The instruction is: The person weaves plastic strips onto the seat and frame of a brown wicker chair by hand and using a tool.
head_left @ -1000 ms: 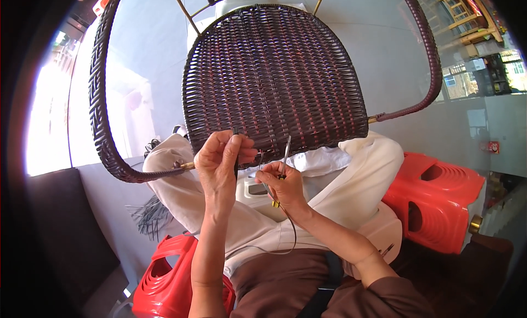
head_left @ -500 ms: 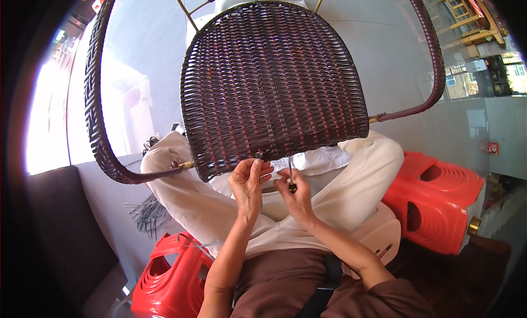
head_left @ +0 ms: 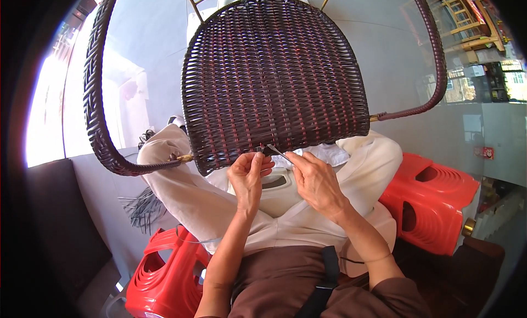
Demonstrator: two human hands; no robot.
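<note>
A dark brown and red woven wicker chair panel (head_left: 274,76) lies across my lap, its lower edge toward me. My left hand (head_left: 247,178) is closed in a pinch at the middle of that edge, on the end of a dark weaving strip (head_left: 260,150). From the right, my right hand (head_left: 318,183) grips a thin metal-shafted hand tool (head_left: 281,155). Its shaft slants up and left, with the tip at the panel's edge beside my left fingertips. The tool's handle is hidden in my right palm, so I cannot tell its exact kind.
Curved wrapped armrests (head_left: 99,98) reach out on both sides of the panel. A red plastic stool (head_left: 433,200) stands at my right and another red stool (head_left: 164,279) at my left. A bundle of dark strips (head_left: 144,208) lies by my left leg, near a dark seat back (head_left: 71,230).
My right hand has turned and risen, bringing the tool's tip to the panel's edge by my left fingers. My left hand keeps its pinch in nearly the same place.
</note>
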